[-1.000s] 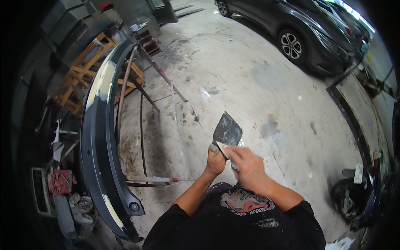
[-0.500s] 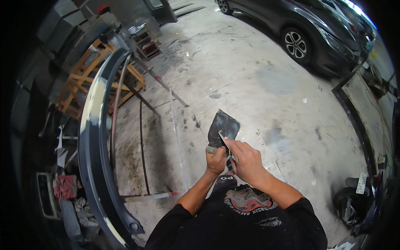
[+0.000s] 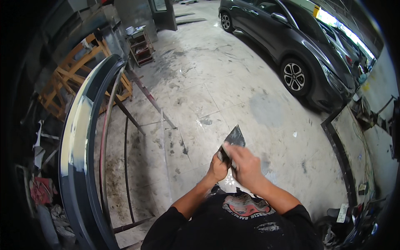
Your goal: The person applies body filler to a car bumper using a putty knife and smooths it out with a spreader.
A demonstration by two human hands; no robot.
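My left hand (image 3: pixel 218 168) is closed on the lower end of a dark putty board (image 3: pixel 236 136), a flat scuffed plate, now tilted so that only a pointed part shows. Over the board lies my right hand (image 3: pixel 247 163), its fingers smeared by motion and closed on a thin putty spreader (image 3: pixel 225 145), mostly hidden by the fingers. To my left, apart from both hands, a dark car bumper (image 3: pixel 75 187) with cream filler patches (image 3: pixel 78 133) rests on a metal stand (image 3: pixel 105 154).
A dark grey car (image 3: pixel 287 46) is parked at the far right. Wooden frames (image 3: pixel 68 79) and a small shelf cart (image 3: pixel 141 48) stand at the far left. Red cloth (image 3: pixel 43 189) lies left of the bumper. A black-edged strip (image 3: pixel 339 156) runs along the right floor.
The view has tilted up, showing more of the car. The board has turned, showing a narrower face. My right hand has moved across it, its fingers now blurred.
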